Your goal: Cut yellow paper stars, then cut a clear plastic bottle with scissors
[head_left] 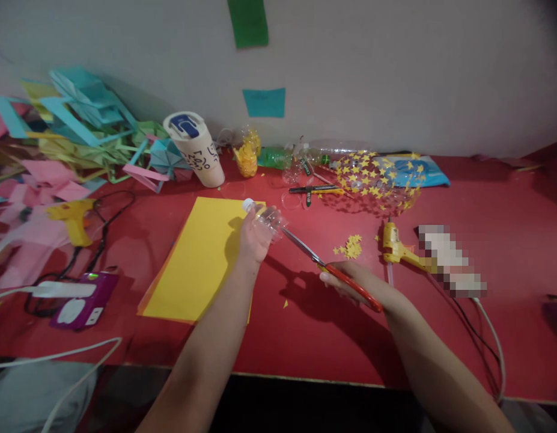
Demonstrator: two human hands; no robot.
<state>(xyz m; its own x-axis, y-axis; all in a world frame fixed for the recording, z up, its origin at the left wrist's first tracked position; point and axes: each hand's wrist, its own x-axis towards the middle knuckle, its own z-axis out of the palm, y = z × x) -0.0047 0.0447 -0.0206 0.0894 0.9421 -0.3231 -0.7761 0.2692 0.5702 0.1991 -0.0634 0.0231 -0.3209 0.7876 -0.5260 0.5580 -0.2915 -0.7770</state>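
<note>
My left hand (253, 239) is closed around a cut-off clear plastic bottle top (270, 221) with a white cap, tilted so its cut rim faces right. In my right hand (350, 281) is a pair of scissors (312, 254) with red handles. The scissor tips reach the rim of the bottle piece; whether the blades touch the plastic I cannot tell. Beneath my left forearm lies a stack of yellow paper (192, 258), with orange sheets showing at its edge. A small pile of yellow paper stars (351, 247) sits beyond my right hand.
A star-covered clear bottle (372, 180), black cutter (309, 189) and white tumbler (199, 153) stand or lie along the wall. Yellow glue guns lie at left (75, 219) and right (398, 246), with cables. Folded paper shapes (80, 132) crowd the left; a purple box (86, 300) sits nearer.
</note>
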